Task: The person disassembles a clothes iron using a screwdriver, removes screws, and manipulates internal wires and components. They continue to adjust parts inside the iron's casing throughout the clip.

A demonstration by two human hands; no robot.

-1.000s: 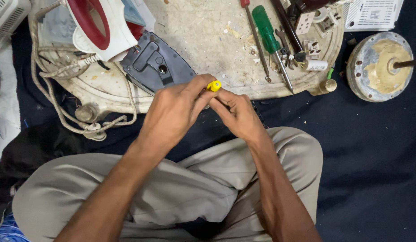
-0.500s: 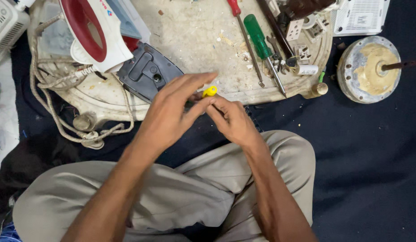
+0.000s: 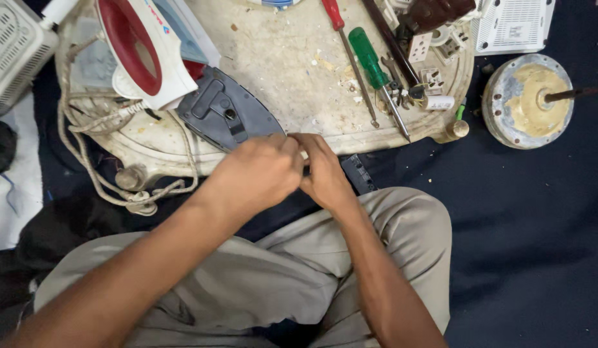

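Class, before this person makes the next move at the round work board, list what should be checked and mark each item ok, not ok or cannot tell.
1. Left hand and right hand meet at the board's near edge: ok.
2. What the fingers pinch between them is hidden: cannot tell.
3. Green-handled screwdriver within reach on the round work board: ok.
4. Red-handled screwdriver lies beside it, untouched: ok.
5. Dark iron soleplate lies flat just left of the hands: ok.
6. Iron's cord hangs looped off the board's left edge, a possible snag: not ok.
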